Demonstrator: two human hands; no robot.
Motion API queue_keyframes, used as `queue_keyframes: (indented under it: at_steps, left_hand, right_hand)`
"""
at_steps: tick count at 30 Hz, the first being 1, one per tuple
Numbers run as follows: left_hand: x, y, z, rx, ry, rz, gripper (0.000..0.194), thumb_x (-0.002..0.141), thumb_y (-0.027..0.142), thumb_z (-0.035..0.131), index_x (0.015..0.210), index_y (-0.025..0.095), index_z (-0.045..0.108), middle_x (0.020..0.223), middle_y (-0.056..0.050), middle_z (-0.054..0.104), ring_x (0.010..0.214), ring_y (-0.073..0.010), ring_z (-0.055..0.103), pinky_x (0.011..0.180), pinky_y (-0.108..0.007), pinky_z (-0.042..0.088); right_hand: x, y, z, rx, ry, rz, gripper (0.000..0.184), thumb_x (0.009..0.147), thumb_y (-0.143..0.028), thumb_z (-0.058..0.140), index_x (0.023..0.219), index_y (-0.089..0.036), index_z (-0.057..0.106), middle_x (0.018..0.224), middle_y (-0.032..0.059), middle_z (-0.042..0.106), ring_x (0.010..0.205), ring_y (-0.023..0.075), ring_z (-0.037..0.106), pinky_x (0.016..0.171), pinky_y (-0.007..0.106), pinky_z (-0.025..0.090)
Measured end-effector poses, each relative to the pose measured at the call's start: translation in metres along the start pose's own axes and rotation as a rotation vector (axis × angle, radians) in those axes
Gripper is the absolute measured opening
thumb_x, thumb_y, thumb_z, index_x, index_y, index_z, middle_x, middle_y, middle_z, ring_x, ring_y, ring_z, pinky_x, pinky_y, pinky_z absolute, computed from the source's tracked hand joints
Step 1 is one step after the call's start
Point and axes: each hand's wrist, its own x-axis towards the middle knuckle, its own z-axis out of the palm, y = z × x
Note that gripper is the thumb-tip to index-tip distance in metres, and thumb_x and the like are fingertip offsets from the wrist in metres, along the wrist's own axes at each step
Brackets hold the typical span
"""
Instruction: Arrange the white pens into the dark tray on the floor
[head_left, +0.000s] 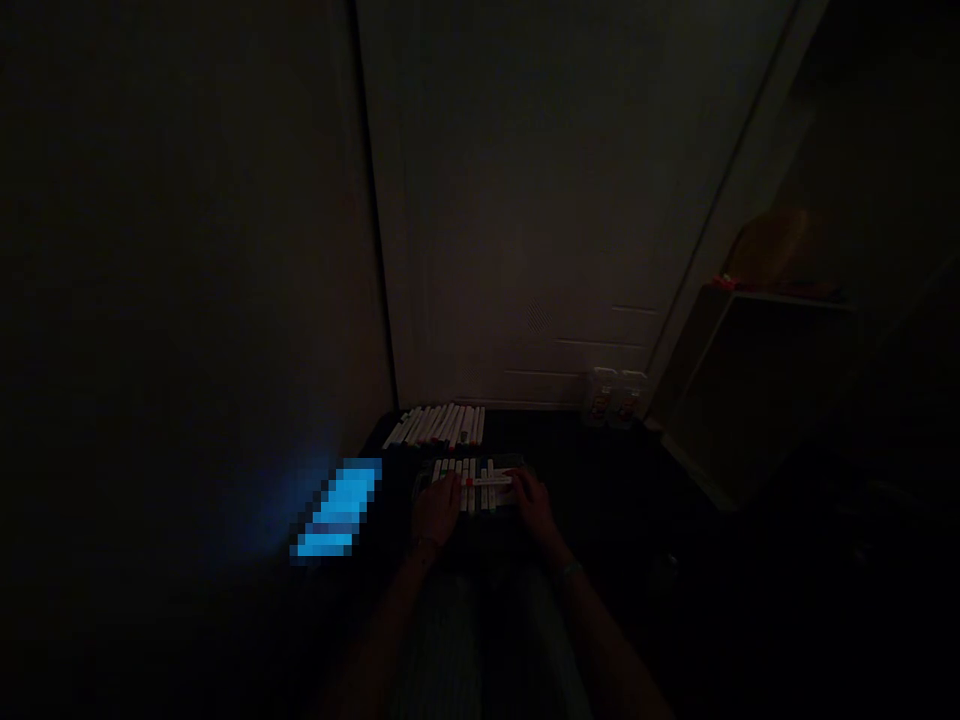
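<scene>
Where left grip (437, 505) faces right grip (534, 502), a marker (489, 482) lies between.

Prob. home rm, v. dim: table (600, 490), cabinet (694, 395).

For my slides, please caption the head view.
In dim light, left hand and right hand flank a crosswise white marker over a marker row.

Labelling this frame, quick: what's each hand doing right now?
Left hand: at the crosswise marker's red-marked end; too dark to tell its grip.
Right hand: looks closed, holding that marker's other end.
</scene>
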Motion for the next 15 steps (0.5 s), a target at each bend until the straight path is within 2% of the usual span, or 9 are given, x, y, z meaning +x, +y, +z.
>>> queue_keyframes:
  at_steps: [15]
  left_hand:
    - [0.0006, -0.0013, 0.0023, -0.03, 0.013, 0.008, 0.037, 0.091, 0.034, 0.024, 0.109, 0.019, 0.053, 0.1, -0.006, 0.066, 0.09, -0.0154, 0.061, 0.078, -0.027, 0.039]
  right_hand:
    - [0.0008, 0.0037, 0.0003, 0.054, -0.025, 0.004, 0.03, 0.089, -0.036, 0.036, 0.101, -0.023, 0.061, 0.086, 0.0008, 0.065, 0.083, 0.0156, 0.059, 0.076, 0.025, 0.043]
